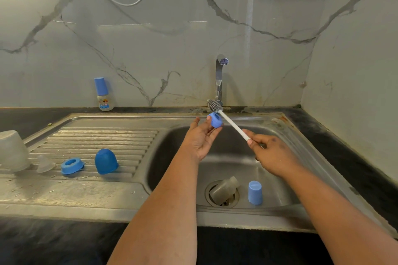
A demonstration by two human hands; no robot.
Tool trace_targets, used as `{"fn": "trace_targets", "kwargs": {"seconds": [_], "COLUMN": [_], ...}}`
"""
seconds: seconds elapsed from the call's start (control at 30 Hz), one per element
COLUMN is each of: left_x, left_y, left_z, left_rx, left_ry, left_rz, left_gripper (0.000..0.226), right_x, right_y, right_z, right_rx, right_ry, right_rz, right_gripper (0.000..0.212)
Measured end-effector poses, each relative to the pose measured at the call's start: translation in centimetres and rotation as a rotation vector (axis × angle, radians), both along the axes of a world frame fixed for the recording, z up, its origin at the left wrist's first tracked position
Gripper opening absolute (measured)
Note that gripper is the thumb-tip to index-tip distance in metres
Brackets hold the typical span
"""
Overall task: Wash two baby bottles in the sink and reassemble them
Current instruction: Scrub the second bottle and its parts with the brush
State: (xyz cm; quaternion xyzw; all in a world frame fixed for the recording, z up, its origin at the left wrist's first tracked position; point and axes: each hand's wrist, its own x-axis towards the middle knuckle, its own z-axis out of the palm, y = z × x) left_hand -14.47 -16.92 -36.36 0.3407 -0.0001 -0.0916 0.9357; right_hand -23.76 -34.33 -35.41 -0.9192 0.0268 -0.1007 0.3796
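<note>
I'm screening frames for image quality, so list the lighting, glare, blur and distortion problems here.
Head view: a blown-out glare patch sits in the top left corner; wide-angle distortion bows the sink rim and counter edge; the upturned clear bottle at the left edge looks soft; the brush and blue ring in the left hand stay fairly sharp.

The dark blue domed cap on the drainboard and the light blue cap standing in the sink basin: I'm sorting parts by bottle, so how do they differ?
The dark blue domed cap is a deeper blue than the light blue cap. The domed cap is wide and rounded on top; the light blue cap is narrower, tapered and flat-topped. The domed cap sits on the ribbed drainboard, the light blue cap down in the sink basin beside the drain. Both stand open end down, and neither hand touches them.
</note>
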Motion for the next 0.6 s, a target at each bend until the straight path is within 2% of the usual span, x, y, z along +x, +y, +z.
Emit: {"fn": "trace_targets", "kwargs": {"seconds": [0.1, 0.23, 0.3, 0.47, 0.6], "left_x": [-0.4, 0.2, 0.1, -0.6, 0.1], "left_y": [0.0, 0.9, 1.2, -0.2, 0.6], "left_z": [0.2, 0.3, 0.3, 0.3, 0.2], "left_rx": [0.018, -0.049, -0.01, 0.152, 0.08], "left_ry": [0.007, 0.036, 0.044, 0.042, 0.127], "left_rz": [0.02, 0.164, 0.168, 0.063, 0.232], "left_gripper": [0.04, 0.029, 0.023, 0.027, 0.027], "right_x": [-0.1, -0.7, -0.7, -0.6, -0.8], "right_y": [-0.1, -0.4, -0.7, -0.3, -0.2], "right_z": [-0.1, 0.3, 0.5, 0.3, 0.4], "right_rx": [-0.015, 0.157, 0.124, -0.105, 0.049], "right_ry": [0.001, 0.093, 0.08, -0.004, 0.07], "right_rz": [0.011, 0.131, 0.115, 0.008, 0.172], "right_gripper": [0.037, 0.033, 0.033, 0.037, 0.033]}}
